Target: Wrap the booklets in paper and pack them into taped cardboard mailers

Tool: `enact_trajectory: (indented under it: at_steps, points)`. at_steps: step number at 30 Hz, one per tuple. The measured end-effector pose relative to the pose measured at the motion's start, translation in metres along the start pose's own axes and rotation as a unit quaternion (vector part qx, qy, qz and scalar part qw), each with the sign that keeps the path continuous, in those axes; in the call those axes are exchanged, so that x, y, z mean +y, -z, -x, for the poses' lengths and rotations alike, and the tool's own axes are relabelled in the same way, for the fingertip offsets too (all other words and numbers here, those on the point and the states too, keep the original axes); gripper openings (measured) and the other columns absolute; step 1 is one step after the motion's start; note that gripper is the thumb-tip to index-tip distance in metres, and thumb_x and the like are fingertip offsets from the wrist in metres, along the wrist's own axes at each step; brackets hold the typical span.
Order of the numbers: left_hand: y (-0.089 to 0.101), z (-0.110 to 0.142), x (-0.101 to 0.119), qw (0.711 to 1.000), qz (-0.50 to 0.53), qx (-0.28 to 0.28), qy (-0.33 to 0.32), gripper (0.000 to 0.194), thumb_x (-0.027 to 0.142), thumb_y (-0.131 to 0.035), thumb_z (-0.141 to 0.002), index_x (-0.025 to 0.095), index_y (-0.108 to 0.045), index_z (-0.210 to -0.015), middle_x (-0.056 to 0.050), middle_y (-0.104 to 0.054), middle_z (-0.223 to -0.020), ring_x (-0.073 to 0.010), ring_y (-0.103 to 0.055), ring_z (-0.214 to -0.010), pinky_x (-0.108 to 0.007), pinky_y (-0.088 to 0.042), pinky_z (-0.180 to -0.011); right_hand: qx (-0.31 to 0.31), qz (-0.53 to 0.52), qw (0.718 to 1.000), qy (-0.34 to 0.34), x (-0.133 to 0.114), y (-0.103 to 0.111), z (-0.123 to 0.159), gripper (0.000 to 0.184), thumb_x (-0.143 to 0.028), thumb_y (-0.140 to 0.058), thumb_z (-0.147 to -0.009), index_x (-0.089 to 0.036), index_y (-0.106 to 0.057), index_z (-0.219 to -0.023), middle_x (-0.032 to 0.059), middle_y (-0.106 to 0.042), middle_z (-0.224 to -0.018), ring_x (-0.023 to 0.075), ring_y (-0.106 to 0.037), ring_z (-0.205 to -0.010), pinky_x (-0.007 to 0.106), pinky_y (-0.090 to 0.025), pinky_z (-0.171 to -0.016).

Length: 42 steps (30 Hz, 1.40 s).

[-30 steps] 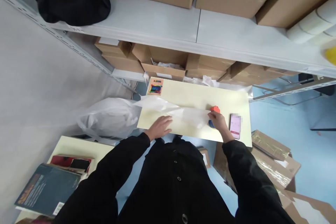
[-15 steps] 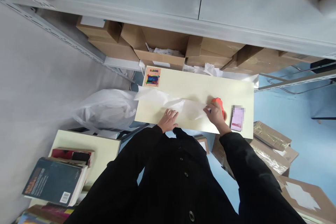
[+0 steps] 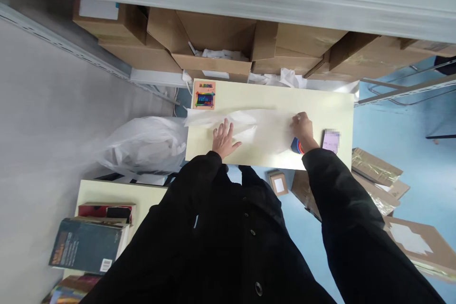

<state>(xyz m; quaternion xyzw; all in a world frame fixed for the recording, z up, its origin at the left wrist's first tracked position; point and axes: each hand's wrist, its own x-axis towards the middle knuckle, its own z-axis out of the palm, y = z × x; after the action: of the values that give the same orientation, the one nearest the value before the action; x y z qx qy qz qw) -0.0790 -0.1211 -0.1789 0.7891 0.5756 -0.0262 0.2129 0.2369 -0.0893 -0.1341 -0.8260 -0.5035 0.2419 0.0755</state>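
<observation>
A sheet of thin white tissue paper (image 3: 263, 126) lies spread across a pale yellow table (image 3: 331, 104). My left hand (image 3: 224, 137) rests flat on the paper's near left part, fingers spread. My right hand (image 3: 302, 128) is closed at the paper's right edge, gripping it. Just under that wrist sits a red and blue tape dispenser (image 3: 296, 146), mostly hidden by the hand.
A small colourful card (image 3: 204, 95) lies at the table's far left corner and a pink phone (image 3: 331, 140) at its right end. Open cardboard boxes (image 3: 210, 42) fill the shelf behind. A white plastic bag (image 3: 142, 145) sits left; books (image 3: 89, 244) lie on a lower table.
My right hand moved farther over the table, off the tape dispenser, and drew the paper flatter. My left hand spread open on the sheet. The view tilted down.
</observation>
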Motion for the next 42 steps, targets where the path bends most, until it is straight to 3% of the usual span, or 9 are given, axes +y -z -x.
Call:
enact_trajectory:
  at_steps: [6, 10, 15, 19, 22, 26, 30, 34, 42]
  points:
    - [0.009, -0.013, -0.016, 0.999, -0.018, -0.011, -0.05, 0.066, 0.057, -0.052, -0.083, 0.007, -0.052, -0.127, -0.026, -0.039, -0.145, -0.0381, -0.029, -0.139, -0.056, -0.012, -0.113, 0.007, 0.135, 0.989, -0.054, -0.01, 0.006, -0.009, 0.035, -0.022, -0.039, -0.093, -0.013, -0.043, -0.126, 0.0175, -0.064, -0.096, 0.0281, -0.061, -0.089, 0.039, -0.044, -0.076]
    - [0.022, -0.039, -0.021, 0.999, -0.032, -0.027, 0.003, 0.073, 0.054, -0.041, -0.09, 0.007, -0.03, -0.145, -0.022, -0.062, -0.118, -0.0342, -0.054, -0.116, -0.057, -0.017, -0.109, -0.001, 0.181, 0.983, -0.019, -0.007, 0.008, -0.009, 0.042, -0.021, -0.039, -0.093, -0.013, -0.036, -0.134, 0.0181, -0.063, -0.1, 0.0288, -0.061, -0.089, 0.038, -0.043, -0.074]
    - [0.04, -0.066, -0.033, 0.987, -0.059, -0.121, 0.085, 0.083, 0.046, -0.047, -0.089, 0.005, -0.009, -0.151, -0.019, -0.069, -0.101, -0.0316, -0.063, -0.1, -0.044, -0.037, -0.095, -0.046, 0.211, 0.975, 0.048, -0.004, 0.002, -0.005, 0.045, -0.025, -0.042, -0.093, -0.017, -0.034, -0.137, 0.0169, -0.061, -0.107, 0.0264, -0.061, -0.086, 0.035, -0.043, -0.071]
    - [0.042, -0.051, -0.05, 0.985, -0.066, -0.057, 0.147, 0.08, 0.045, -0.05, -0.086, 0.006, -0.019, -0.149, -0.025, -0.058, -0.123, -0.0379, -0.053, -0.116, -0.049, -0.037, -0.096, -0.045, 0.24, 0.963, 0.11, -0.003, -0.007, 0.003, 0.046, -0.026, -0.043, -0.093, -0.017, -0.035, -0.137, 0.0187, -0.055, -0.117, 0.0256, -0.059, -0.088, 0.035, -0.045, -0.071]
    - [0.036, -0.027, -0.061, 0.995, -0.049, -0.015, 0.09, 0.082, 0.047, -0.052, -0.083, 0.011, -0.022, -0.15, -0.024, -0.031, -0.151, -0.0401, -0.028, -0.138, -0.053, -0.023, -0.109, 0.0, 0.225, 0.96, 0.168, -0.007, -0.015, 0.016, 0.047, -0.023, -0.041, -0.093, -0.016, -0.035, -0.139, 0.0212, -0.045, -0.133, 0.0306, -0.052, -0.11, 0.041, -0.044, -0.084]
    - [0.02, -0.006, -0.065, 0.998, -0.022, -0.045, 0.038, 0.087, 0.052, -0.052, -0.082, 0.012, -0.019, -0.151, -0.019, -0.004, -0.16, -0.0382, 0.0, -0.146, -0.057, -0.009, -0.113, 0.054, 0.18, 0.961, 0.205, -0.019, -0.034, 0.049, 0.051, -0.026, -0.037, -0.094, -0.014, -0.032, -0.143, 0.0206, -0.028, -0.151, 0.0338, -0.024, -0.139, 0.052, -0.029, -0.106]
    - [0.006, 0.001, -0.065, 0.991, -0.009, -0.065, 0.12, 0.097, 0.062, -0.05, -0.08, 0.012, -0.01, -0.152, -0.022, 0.004, -0.158, -0.0426, 0.007, -0.144, -0.068, -0.011, -0.107, -0.033, 0.146, 0.957, 0.247, -0.026, -0.064, 0.083, 0.06, -0.034, -0.04, -0.093, -0.015, -0.026, -0.148, 0.0178, -0.018, -0.157, 0.0317, -0.011, -0.146, 0.054, -0.019, -0.112]
    - [0.0, 0.009, -0.068, 0.981, 0.008, -0.085, 0.173, 0.108, 0.072, -0.05, -0.075, 0.015, -0.002, -0.153, -0.023, 0.01, -0.158, -0.0453, 0.007, -0.143, -0.073, -0.012, -0.104, -0.109, 0.145, 0.968, 0.174, -0.011, -0.09, 0.089, 0.085, -0.05, -0.053, -0.085, -0.016, -0.013, -0.152, 0.0197, -0.004, -0.159, 0.0392, -0.003, -0.145, 0.06, -0.02, -0.109]
    - [-0.003, 0.028, -0.067, 0.973, 0.009, -0.115, 0.197, 0.114, 0.075, -0.052, -0.071, 0.016, 0.001, -0.153, -0.021, 0.012, -0.158, -0.0455, 0.008, -0.143, -0.074, -0.015, -0.102, -0.158, 0.181, 0.946, 0.218, 0.033, -0.09, 0.095, 0.094, -0.052, -0.061, -0.08, -0.018, -0.013, -0.153, 0.0183, -0.003, -0.16, 0.039, -0.004, -0.145, 0.056, -0.018, -0.111]
